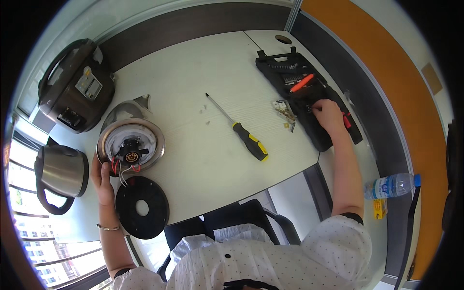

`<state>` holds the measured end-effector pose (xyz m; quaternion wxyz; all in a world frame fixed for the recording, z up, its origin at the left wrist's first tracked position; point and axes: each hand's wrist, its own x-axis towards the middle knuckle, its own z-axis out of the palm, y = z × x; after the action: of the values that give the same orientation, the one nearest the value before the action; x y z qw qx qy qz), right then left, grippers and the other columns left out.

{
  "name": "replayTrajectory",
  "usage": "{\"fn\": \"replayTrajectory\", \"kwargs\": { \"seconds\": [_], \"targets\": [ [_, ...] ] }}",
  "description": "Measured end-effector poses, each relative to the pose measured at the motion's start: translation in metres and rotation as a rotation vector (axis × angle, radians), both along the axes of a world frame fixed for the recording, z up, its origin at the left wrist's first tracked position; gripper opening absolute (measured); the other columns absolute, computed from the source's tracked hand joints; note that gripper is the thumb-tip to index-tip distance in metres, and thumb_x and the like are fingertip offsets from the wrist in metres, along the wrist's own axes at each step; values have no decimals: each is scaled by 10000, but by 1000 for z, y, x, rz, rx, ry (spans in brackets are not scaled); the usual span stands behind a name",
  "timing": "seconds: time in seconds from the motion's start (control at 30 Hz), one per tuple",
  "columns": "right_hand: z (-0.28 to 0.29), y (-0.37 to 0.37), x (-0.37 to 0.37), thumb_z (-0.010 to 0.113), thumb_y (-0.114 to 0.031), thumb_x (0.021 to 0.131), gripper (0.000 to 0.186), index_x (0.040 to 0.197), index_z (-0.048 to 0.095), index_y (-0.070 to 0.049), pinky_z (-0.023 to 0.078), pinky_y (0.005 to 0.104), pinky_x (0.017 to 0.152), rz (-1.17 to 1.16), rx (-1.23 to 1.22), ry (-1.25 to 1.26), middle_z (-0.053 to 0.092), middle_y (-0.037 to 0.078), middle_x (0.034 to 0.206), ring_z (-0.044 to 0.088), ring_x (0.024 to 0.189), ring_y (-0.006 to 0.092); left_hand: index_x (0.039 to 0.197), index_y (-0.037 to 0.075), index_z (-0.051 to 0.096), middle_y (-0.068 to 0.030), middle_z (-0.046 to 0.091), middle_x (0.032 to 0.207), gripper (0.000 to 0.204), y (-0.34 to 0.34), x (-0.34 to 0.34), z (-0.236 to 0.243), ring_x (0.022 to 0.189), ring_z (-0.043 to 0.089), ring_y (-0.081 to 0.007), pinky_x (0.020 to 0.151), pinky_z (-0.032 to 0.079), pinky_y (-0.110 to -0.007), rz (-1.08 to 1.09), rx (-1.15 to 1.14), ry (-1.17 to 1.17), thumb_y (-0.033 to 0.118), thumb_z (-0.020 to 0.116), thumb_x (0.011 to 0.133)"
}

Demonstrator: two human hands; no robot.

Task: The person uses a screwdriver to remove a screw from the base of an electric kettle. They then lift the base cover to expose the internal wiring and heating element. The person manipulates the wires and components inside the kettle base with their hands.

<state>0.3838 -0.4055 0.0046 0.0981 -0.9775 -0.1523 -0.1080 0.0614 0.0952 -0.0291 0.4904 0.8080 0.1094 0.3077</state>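
An electric kettle (126, 112) lies with its underside turned up at the left of the table. Its metal rim surrounds a black connector (130, 153) with red and white wires. My left hand (102, 184) grips the kettle's near left side, its fingers partly hidden behind the rim. A round black base cover (142, 224) with a hole in the middle lies by that hand, at the table's front edge. At the right, my right hand (327, 115) reaches into an open black tool case (316, 133). Its fingers are pinched together over the case; what they hold is too small to name.
A black and yellow screwdriver (249, 140) lies mid-table. Small metal parts in a bag (284, 110) sit beside the case, which holds an orange-handled tool (302, 83). A brown rice cooker (79, 89) and a steel kettle (63, 169) stand left. A water bottle (391, 186) lies right.
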Motion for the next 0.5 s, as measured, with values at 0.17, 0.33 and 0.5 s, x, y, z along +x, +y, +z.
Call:
{"fn": "replayTrajectory", "kwargs": {
  "seconds": [0.17, 0.33, 0.5],
  "targets": [
    [7, 18, -5, 580, -148, 763, 152, 856, 689, -97, 501, 401, 742, -37, 7, 47, 655, 135, 862, 623, 841, 313, 1286, -51, 416, -110, 554, 1141, 464, 5, -10, -3, 1030, 509, -164, 903, 383, -274, 47, 54, -22, 217, 477, 912],
    [4, 4, 0, 577, -205, 777, 188, 887, 679, -91, 485, 419, 713, 30, 35, -34, 642, 155, 848, 611, 824, 348, 1293, -20, 420, -70, 557, 1128, 426, 0, -2, -1, 1011, 519, -136, 890, 409, -266, 58, -137, 111, 102, 492, 892],
    [9, 14, -4, 616, -180, 780, 179, 888, 673, -48, 479, 388, 693, 50, 36, -41, 645, 162, 837, 621, 803, 329, 1366, 19, 346, -7, 562, 839, 510, -13, 6, 16, 784, 487, -68, 745, 393, -206, -83, -75, -29, 80, 495, 882]
  ]
}}
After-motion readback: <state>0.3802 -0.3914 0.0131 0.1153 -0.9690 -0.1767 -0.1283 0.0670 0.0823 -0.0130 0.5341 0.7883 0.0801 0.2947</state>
